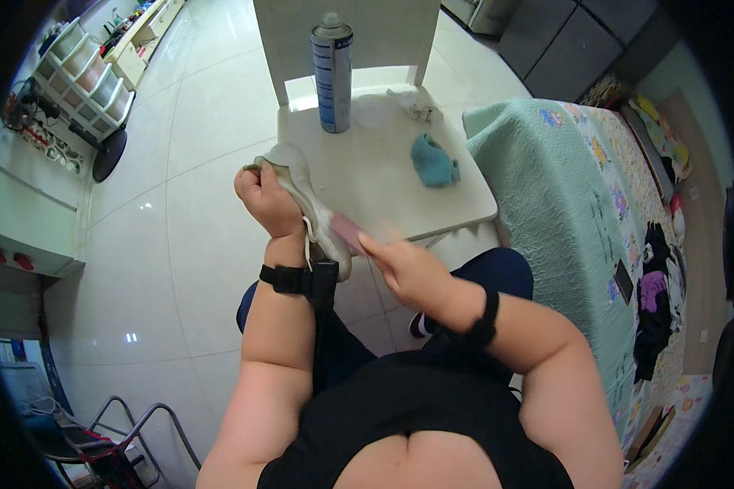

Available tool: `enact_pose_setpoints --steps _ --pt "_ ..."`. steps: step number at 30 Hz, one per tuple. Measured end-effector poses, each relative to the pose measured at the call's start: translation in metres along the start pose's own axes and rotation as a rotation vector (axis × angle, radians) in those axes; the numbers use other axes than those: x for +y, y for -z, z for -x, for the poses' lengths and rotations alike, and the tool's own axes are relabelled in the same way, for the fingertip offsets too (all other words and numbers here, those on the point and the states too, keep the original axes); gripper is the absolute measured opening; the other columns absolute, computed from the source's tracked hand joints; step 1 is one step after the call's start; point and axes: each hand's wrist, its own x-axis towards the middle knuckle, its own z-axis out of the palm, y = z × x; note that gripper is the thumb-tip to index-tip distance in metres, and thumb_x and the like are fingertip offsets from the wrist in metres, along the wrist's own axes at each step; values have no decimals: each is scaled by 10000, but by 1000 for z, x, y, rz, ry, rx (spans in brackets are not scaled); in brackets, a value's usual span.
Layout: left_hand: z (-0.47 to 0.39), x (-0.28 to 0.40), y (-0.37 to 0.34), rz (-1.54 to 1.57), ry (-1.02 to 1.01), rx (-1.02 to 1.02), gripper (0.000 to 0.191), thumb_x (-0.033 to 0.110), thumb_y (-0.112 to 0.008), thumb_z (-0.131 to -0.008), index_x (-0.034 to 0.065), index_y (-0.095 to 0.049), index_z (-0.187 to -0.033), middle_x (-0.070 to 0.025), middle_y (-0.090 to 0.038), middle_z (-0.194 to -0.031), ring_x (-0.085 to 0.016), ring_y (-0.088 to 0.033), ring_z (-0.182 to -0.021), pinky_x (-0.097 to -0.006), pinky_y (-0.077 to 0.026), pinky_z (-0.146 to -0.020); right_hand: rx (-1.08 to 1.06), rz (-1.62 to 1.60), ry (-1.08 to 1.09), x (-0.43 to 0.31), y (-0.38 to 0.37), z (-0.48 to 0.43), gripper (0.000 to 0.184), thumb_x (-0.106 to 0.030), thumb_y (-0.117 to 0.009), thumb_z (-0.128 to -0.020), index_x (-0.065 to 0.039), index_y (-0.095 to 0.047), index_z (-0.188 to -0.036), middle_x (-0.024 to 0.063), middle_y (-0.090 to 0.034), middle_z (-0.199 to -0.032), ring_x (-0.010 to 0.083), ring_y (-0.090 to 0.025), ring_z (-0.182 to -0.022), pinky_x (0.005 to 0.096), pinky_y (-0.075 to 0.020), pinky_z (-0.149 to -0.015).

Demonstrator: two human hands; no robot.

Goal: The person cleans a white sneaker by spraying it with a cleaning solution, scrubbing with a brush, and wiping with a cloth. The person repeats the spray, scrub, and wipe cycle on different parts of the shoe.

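Note:
My left hand [269, 198] grips a white shoe [301, 177] near its heel opening, at the left front of a white chair seat [373, 177]. A loose lace hangs by the wrist, and the toe points towards my lap. In my right hand [410, 269] is a flat pink block or brush [347, 232], its far end against the side of the shoe; blur hides its exact kind. An aerosol can [333, 79] stands upright at the back of the seat. To its right lie a crumpled whitish wad [419, 109] and a teal cloth [433, 162].
A bed with a pale green quilt [526, 183] stands close on the right, bearing a phone [624, 281] and dark clothes [653, 305]. Plastic drawers [88, 79] and a fan base [110, 156] are far left. A metal-framed item [134, 428] stands at lower left.

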Motion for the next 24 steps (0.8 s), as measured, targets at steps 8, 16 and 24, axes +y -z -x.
enact_pose_setpoints --steps 8,16,24 --pt "-1 -13 0 74 59 8 231 170 -565 -971 -9 -520 -832 -109 -513 -1002 -238 -469 -957 -361 -397 -908 141 -315 -44 57 -2 -37 362 -128 -503 -986 -81 -614 -1327 168 -694 -873 312 -662 -781 429 -515 -724" --pt "-5 -4 7 213 175 27 212 195 -570 -989 24 -516 -875 -29 -540 -870 -123 -482 -803 -292 -447 -753 112 101 -405 124 -4 -82 235 -218 -523 -977 -46 -662 -1056 202 -689 -901 401 -650 -860 500 -504 -758" --pt "-4 3 7 292 248 25 196 198 -572 -991 30 -531 -897 -30 -566 -886 -112 -501 -806 -272 -453 -743 77 361 -402 124 -13 -93 192 -238 -590 -929 -67 -672 -958 194 -678 -1021 420 -640 -950 515 -507 -798"
